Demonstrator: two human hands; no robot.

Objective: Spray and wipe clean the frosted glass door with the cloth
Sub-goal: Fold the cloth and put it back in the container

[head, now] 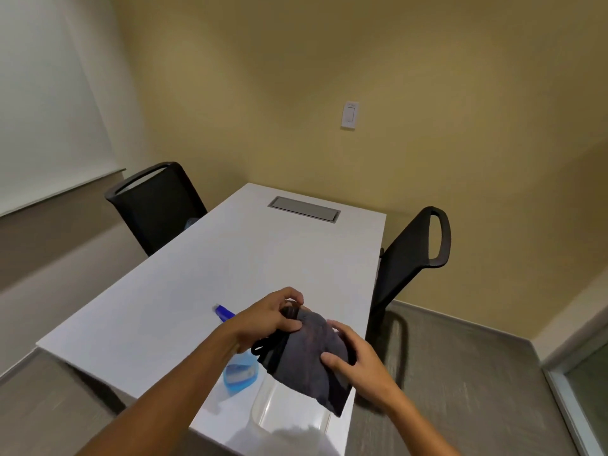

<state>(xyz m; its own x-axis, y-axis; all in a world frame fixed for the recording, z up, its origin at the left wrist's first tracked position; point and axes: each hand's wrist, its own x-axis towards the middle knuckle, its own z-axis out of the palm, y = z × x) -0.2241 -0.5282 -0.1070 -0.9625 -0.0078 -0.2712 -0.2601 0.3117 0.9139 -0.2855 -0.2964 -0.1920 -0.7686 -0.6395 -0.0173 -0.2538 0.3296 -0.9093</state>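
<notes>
Low in the frame's centre, above the white surface (204, 278), both hands' grip closes on a dark grey folded cloth (312, 353), left hand (268, 319) pinching its top, right hand (357, 360) its side, a blue spray bottle (238, 373) lying beneath.

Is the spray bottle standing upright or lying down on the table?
Lying down: the spray bottle rests on its side on the table, blue nozzle pointing away, partly hidden by the left hand.

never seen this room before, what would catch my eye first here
Two hands, the left hand and right hand, grip a dark grey cloth above the near end of a white table. A blue spray bottle lies beneath them, and black chairs flank the table.
</notes>
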